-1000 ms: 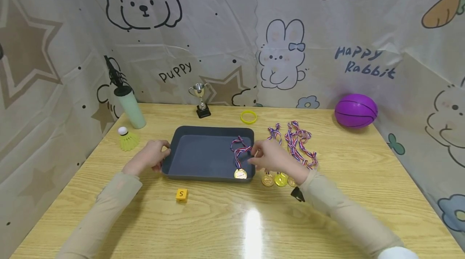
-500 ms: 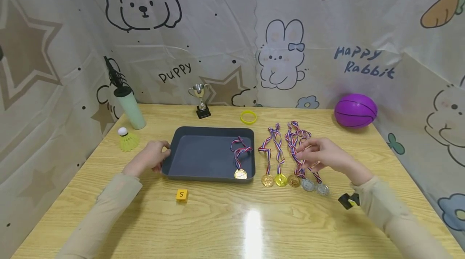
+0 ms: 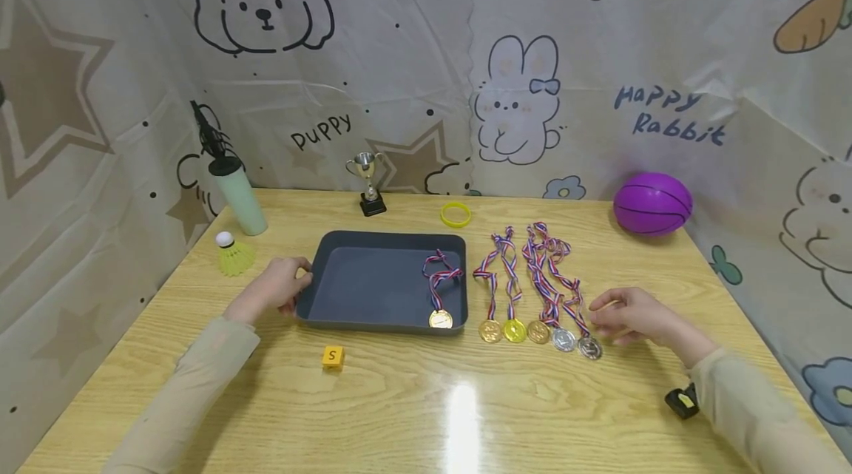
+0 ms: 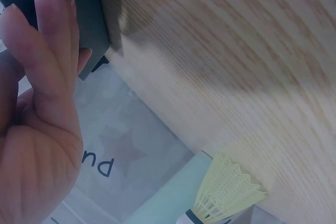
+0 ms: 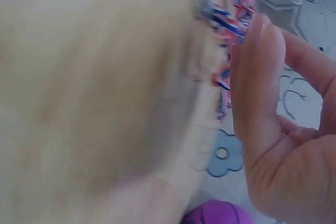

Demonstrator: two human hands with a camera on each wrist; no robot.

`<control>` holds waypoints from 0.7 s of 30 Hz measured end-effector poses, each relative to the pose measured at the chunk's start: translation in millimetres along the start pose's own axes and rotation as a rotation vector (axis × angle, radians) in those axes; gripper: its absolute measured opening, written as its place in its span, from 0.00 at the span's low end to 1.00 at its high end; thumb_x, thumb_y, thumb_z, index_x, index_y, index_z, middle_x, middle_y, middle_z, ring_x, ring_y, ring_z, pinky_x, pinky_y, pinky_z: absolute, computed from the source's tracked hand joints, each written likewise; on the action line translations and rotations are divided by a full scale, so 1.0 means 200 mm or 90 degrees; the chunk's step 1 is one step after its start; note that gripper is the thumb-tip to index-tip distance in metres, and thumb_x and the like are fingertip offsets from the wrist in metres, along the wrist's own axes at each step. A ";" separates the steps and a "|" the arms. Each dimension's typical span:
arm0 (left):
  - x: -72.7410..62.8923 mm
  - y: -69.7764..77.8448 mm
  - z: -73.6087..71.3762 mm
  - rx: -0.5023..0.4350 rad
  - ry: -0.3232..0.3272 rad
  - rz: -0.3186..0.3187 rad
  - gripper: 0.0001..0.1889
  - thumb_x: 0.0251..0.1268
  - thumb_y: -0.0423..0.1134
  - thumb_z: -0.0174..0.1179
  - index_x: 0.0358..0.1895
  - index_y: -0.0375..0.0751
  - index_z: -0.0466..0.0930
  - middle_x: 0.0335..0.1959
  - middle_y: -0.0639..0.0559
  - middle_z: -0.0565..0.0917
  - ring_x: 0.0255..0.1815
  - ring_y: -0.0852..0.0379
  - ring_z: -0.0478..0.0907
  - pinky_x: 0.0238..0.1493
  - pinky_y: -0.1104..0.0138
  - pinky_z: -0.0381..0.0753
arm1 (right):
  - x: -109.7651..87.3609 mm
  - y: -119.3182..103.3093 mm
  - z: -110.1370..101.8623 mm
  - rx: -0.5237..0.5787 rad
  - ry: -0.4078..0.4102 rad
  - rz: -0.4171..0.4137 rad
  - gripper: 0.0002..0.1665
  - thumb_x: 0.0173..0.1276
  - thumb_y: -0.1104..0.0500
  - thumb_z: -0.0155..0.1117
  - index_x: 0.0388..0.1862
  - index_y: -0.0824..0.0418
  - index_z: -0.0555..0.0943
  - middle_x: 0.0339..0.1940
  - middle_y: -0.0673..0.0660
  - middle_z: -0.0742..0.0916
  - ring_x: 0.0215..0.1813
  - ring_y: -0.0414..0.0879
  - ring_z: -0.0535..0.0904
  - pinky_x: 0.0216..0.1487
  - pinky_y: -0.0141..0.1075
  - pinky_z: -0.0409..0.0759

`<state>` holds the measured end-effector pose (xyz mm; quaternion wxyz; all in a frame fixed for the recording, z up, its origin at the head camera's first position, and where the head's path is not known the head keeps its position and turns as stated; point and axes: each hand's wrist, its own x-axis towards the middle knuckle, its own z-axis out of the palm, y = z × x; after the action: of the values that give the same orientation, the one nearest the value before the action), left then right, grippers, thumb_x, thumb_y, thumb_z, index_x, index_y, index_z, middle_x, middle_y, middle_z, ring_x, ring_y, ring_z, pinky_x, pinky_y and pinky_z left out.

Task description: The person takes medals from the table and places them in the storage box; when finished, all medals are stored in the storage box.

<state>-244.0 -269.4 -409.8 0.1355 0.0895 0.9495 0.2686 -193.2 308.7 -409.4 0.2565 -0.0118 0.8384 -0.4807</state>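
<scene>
My left hand (image 3: pixel 276 288) holds the left edge of a dark grey rectangular tray (image 3: pixel 381 239); its fingers (image 4: pixel 52 40) lie against the tray's side in the left wrist view. One gold medal (image 3: pixel 440 319) with a red, white and blue ribbon lies inside, at the tray's right end. Right of the tray, several medals lie in a row with ribbons pointing away: gold-coloured ones such as the yellow-gold medal (image 3: pixel 515 330), then a silver medal (image 3: pixel 563 339) and a darker silver medal (image 3: pixel 589 347). My right hand (image 3: pixel 635 317) hovers just right of that last medal, fingers loosely bent, holding nothing.
At the back stand a small trophy cup (image 3: pixel 368 182) and a yellow wristband (image 3: pixel 455 214). A pale green bottle (image 3: pixel 241 200) and a yellow shuttlecock (image 3: pixel 235 257) are at left. A purple ball (image 3: pixel 652 203) sits back right, an orange letter cube (image 3: pixel 333 357) in front.
My right hand has moved from the tray's right edge across the medals to beyond their right end, uncovering them. The left hand, the tray and the medal inside have stayed put.
</scene>
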 end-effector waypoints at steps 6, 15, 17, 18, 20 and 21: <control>0.00 0.00 0.00 0.001 -0.001 -0.001 0.18 0.75 0.35 0.45 0.59 0.24 0.68 0.13 0.46 0.79 0.08 0.59 0.76 0.13 0.65 0.79 | 0.01 0.04 0.04 -0.024 0.016 0.001 0.23 0.62 0.58 0.66 0.50 0.73 0.74 0.32 0.51 0.84 0.36 0.41 0.79 0.28 0.34 0.82; -0.01 0.00 -0.01 -0.007 -0.009 -0.005 0.18 0.75 0.34 0.45 0.59 0.24 0.68 0.10 0.47 0.77 0.06 0.59 0.75 0.13 0.62 0.80 | 0.02 0.03 0.07 -0.042 0.032 0.012 0.25 0.62 0.56 0.67 0.51 0.72 0.76 0.32 0.48 0.83 0.34 0.39 0.76 0.29 0.33 0.80; 0.00 0.00 -0.01 -0.006 -0.007 0.001 0.17 0.74 0.34 0.45 0.58 0.24 0.69 0.10 0.47 0.77 0.06 0.60 0.75 0.13 0.62 0.80 | 0.03 0.03 0.08 -0.051 0.035 0.010 0.24 0.62 0.56 0.67 0.50 0.72 0.77 0.31 0.47 0.83 0.33 0.39 0.75 0.29 0.33 0.80; 0.00 0.00 -0.01 -0.004 -0.007 0.005 0.17 0.74 0.34 0.45 0.58 0.23 0.69 0.10 0.47 0.76 0.06 0.60 0.75 0.13 0.62 0.80 | 0.03 0.03 0.09 -0.056 0.038 0.009 0.23 0.62 0.56 0.67 0.49 0.72 0.77 0.30 0.46 0.83 0.32 0.39 0.74 0.29 0.33 0.79; 0.00 0.01 -0.01 -0.005 -0.008 0.005 0.17 0.74 0.33 0.45 0.58 0.23 0.69 0.10 0.47 0.76 0.06 0.60 0.75 0.13 0.62 0.80 | 0.03 0.02 0.10 -0.059 0.042 0.009 0.22 0.61 0.57 0.67 0.47 0.72 0.78 0.27 0.46 0.82 0.29 0.38 0.72 0.26 0.32 0.77; 0.00 0.01 -0.01 -0.006 -0.009 0.005 0.17 0.74 0.33 0.45 0.58 0.23 0.69 0.10 0.47 0.76 0.06 0.60 0.75 0.13 0.62 0.80 | 0.04 0.02 0.10 -0.062 0.043 0.007 0.21 0.61 0.57 0.67 0.46 0.71 0.78 0.26 0.46 0.81 0.27 0.38 0.71 0.26 0.31 0.77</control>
<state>-244.0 -269.0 -407.5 0.1412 0.0948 0.9470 0.2726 -189.4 293.7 -424.4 0.2299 -0.0039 0.8689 -0.4382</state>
